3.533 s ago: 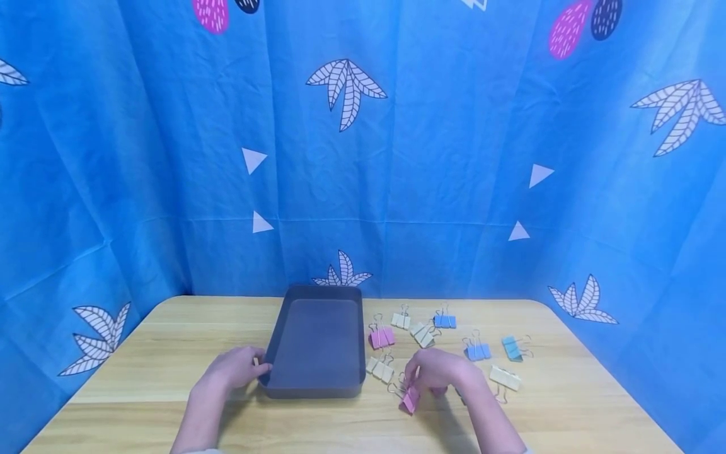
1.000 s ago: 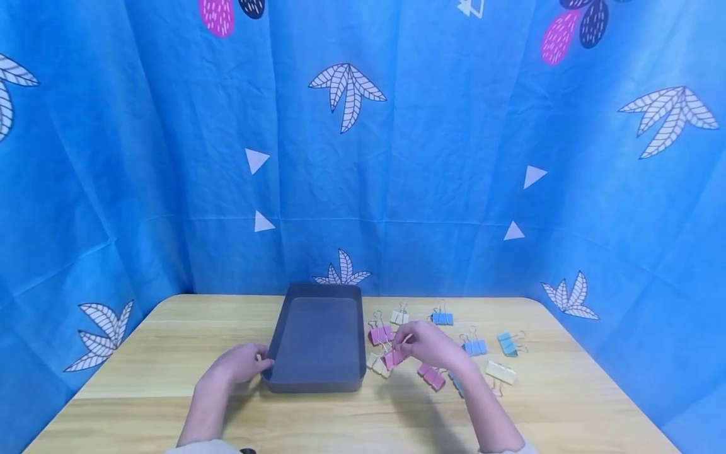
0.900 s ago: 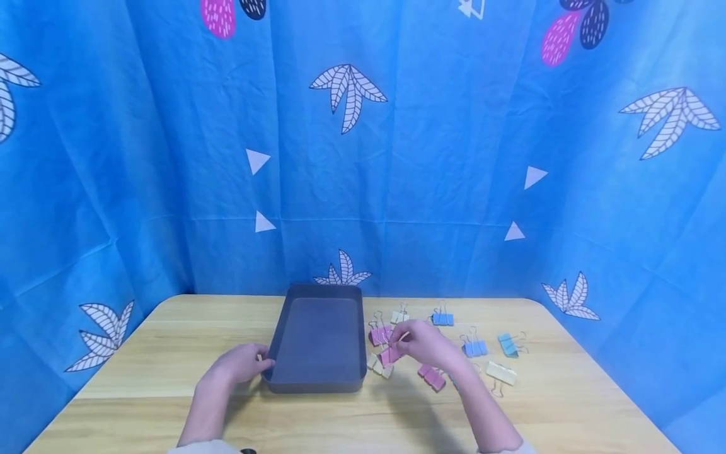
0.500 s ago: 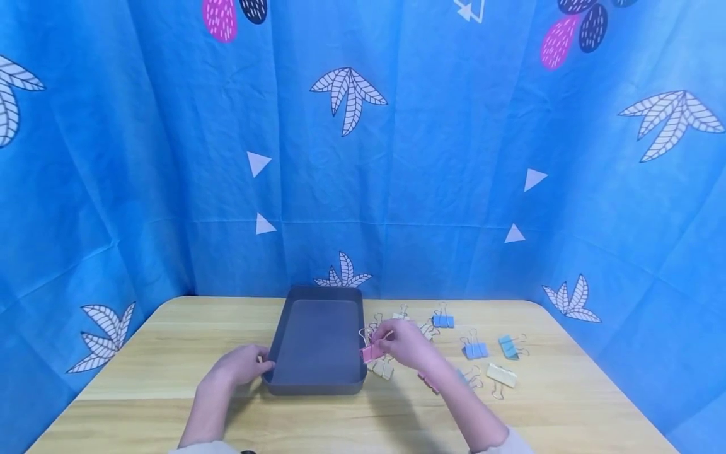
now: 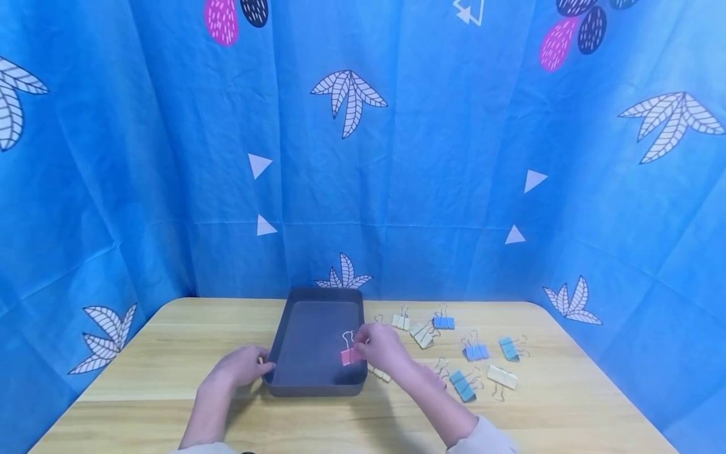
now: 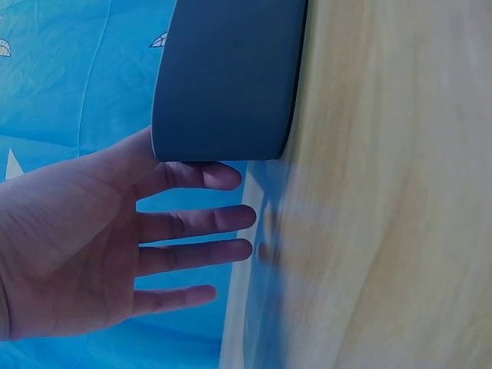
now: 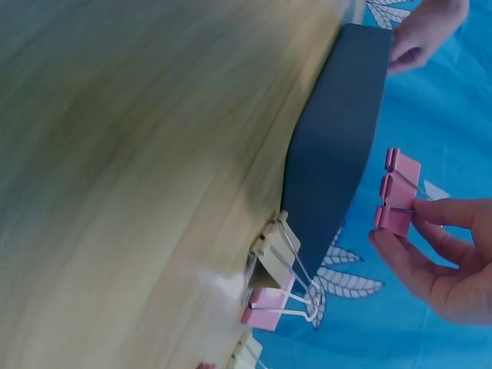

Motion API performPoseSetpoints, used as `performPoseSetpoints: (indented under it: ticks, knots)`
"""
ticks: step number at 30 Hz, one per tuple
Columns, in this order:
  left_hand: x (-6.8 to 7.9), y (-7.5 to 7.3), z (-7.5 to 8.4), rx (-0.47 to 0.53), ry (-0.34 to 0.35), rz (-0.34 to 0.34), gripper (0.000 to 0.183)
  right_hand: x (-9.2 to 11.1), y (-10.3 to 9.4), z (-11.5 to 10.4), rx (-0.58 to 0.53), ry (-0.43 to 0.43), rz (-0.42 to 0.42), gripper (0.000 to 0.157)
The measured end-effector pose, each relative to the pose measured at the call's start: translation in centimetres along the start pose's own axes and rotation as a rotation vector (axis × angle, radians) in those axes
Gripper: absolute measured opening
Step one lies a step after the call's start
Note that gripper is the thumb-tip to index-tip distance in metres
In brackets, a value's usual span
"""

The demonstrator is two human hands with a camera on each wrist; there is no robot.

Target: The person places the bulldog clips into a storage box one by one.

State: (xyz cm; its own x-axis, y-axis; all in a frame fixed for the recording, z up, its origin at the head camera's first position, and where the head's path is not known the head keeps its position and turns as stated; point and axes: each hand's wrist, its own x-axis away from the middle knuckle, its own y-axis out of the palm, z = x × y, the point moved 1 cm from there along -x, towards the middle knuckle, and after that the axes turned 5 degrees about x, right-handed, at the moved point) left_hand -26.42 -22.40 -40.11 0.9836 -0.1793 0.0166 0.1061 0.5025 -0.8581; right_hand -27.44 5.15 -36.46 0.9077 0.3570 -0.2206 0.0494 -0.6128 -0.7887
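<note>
My right hand (image 5: 381, 346) pinches a pink binder clip (image 5: 350, 356) between thumb and fingers, above the right side of a dark grey tray (image 5: 316, 389). In the right wrist view the pink clip's wire handles are partly behind the fingers. The left hand (image 5: 242, 366) pinches the tray's left wall near its front corner, thumb over the rim. Seen from the left wrist, that hand's forefinger lies against the outside of the tray (image 6: 231, 84), while the other fingers extend straight beside it. No clips show on the tray floor.
Right of the tray lie several binder clips: a cream one (image 5: 401, 322), a blue one (image 5: 444, 322), a teal one (image 5: 463, 386) and a white one (image 5: 502, 377). Another pink clip (image 7: 267, 304) sits behind a cream clip (image 7: 274, 254). A blue curtain (image 5: 431, 189) hangs behind the table.
My right hand has picked up the pink clip from the table's front and carried it left, past the other clips, to over the tray. The left hand has stayed on the tray's edge.
</note>
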Motion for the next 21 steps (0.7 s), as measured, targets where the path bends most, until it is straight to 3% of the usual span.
performPoseSetpoints:
  ticks: [7,18,21]
  knots:
    - [-0.1,0.0,0.0,0.000,-0.003,-0.003,0.020,-0.6,1.6,-0.3,0.094,-0.001,0.055,0.006]
    - [-0.1,0.0,0.0,0.016,-0.006,-0.008,0.019,-0.6,3.2,-0.4,0.283,-0.030,0.058,0.003]
    - [-0.1,0.0,0.0,0.015,-0.008,-0.009,0.019,-0.6,3.5,-0.4,0.272,-0.033,0.042,0.018]
